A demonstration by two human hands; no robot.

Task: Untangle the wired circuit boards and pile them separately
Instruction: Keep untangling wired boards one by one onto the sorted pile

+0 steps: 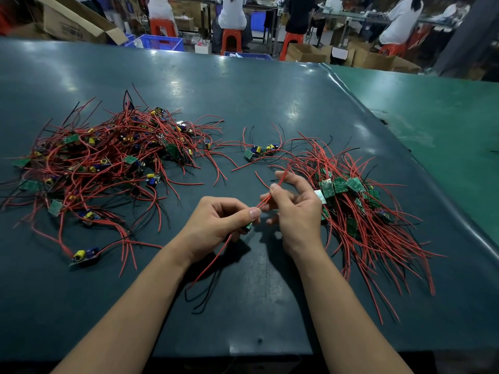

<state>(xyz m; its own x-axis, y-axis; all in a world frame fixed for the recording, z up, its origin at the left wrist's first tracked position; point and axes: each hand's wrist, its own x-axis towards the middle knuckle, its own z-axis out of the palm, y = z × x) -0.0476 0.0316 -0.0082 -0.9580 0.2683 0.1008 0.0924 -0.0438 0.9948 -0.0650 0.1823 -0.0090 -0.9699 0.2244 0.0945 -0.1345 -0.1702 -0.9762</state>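
The left hand [221,221] grips one board [248,227], a small green piece that shows just below its thumb, held above the tabletop [270,98]. The right hand [294,209] pinches that board's red leads [266,201] between thumb and forefinger, just right of the board. The leads run up and right from the board, through the pinch, and end free above the right hand. Further red and black wires hang from the board down and left, their ends trailing on the tabletop toward the near edge.

The sorted pile [359,209] lies immediately right of the board, boards bunched at its top and leads fanned toward the near edge. The right hand is the nearer one; its knuckles sit just beside the pile's boards. The tangle [108,160] lies well left of the board, and a loose pair [259,151] lies beyond it.

Judgement: the held board looks free of the tangle. Setting it down calls for a short carry rightward, its long axis turned to match the pile's leads. Bare tabletop lies below the board and toward the near edge; trailing wires could snag the pile's fringe.
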